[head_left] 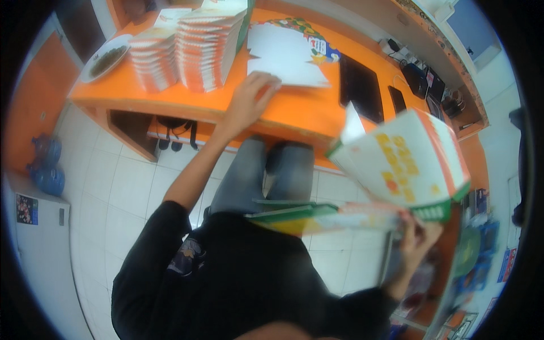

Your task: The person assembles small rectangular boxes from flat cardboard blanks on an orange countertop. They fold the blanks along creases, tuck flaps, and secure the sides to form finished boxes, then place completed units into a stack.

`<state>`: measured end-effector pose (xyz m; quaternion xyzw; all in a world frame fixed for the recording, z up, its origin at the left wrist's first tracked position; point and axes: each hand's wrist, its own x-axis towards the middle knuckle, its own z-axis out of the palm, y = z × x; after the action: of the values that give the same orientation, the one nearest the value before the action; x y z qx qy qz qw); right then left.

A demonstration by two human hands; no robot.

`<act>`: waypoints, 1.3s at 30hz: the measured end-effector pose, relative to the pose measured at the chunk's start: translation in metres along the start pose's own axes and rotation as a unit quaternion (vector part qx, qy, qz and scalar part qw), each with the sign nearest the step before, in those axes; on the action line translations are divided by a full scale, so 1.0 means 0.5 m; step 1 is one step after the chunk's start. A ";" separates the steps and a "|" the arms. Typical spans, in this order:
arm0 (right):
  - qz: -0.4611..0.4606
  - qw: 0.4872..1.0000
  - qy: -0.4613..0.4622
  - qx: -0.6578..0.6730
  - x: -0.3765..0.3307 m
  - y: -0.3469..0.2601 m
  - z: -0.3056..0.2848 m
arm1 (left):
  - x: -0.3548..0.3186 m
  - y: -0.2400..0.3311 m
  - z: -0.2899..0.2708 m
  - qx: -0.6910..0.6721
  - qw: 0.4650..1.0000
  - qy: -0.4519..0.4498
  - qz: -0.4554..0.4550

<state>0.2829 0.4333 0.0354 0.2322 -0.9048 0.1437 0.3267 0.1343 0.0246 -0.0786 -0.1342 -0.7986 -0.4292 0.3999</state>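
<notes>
My right hand (pixel 416 238) grips a printed food carton (pixel 391 161) at its lower edge. The carton is white with yellow print, orange bands and green edges, and is blurred by motion. A flat green, white and orange carton panel (pixel 328 220) runs leftward from the same hand; whether it is a separate piece I cannot tell. My left hand (pixel 253 99) reaches over the table's front edge, fingers loosely bent and apart. Its fingertips are at the edge of a white card sheet (pixel 289 72), with nothing visibly held.
Two tall stacks of folded cartons (pixel 207 51) stand on the orange table (pixel 113 93), beside an oval plate (pixel 107 59) of greenish contents. A black tablet (pixel 361 85) and a phone (pixel 396 99) lie to the right. Blue water bottles (pixel 48 164) are at far left.
</notes>
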 end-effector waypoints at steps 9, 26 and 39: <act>-0.240 0.905 -0.253 0.244 -0.038 -0.109 0.195 | 0.063 0.020 -0.065 -0.035 0.991 0.108 -0.072; -0.139 0.612 -0.586 0.512 -0.193 -0.196 0.498 | -0.251 0.157 -0.025 0.066 0.981 -0.151 0.098; 0.294 0.564 -0.566 0.525 -0.141 -0.137 0.552 | -0.183 0.096 -0.039 0.148 0.981 0.011 0.123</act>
<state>0.2214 0.2842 -0.2093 0.1178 -0.6884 0.5204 -0.4914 0.2302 0.0497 -0.1138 -0.1659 -0.8261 -0.2554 0.4742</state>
